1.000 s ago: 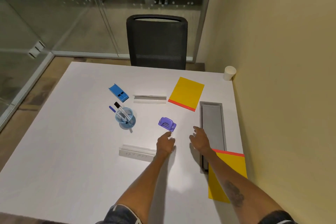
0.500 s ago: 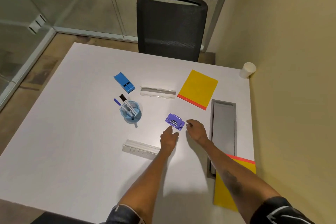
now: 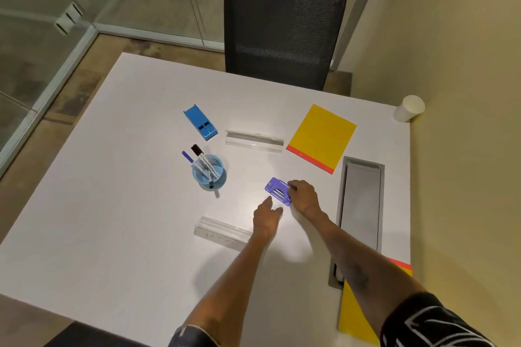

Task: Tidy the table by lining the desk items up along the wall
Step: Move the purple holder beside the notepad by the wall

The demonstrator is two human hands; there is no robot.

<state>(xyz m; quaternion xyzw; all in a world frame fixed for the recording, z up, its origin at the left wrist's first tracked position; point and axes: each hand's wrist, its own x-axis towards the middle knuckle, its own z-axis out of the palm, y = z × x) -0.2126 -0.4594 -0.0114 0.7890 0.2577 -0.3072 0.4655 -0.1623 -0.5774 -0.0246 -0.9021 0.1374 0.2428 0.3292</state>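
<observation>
Grasp step: right hand [image 3: 303, 196] curls fingers onto the purple punch [image 3: 277, 191] on the table [image 3: 127, 220] left of the grey tray [image 3: 362, 205], left hand [image 3: 266, 215] loosely spread just near it, touching nothing; next likely lift and carry wallward past the tray.
</observation>
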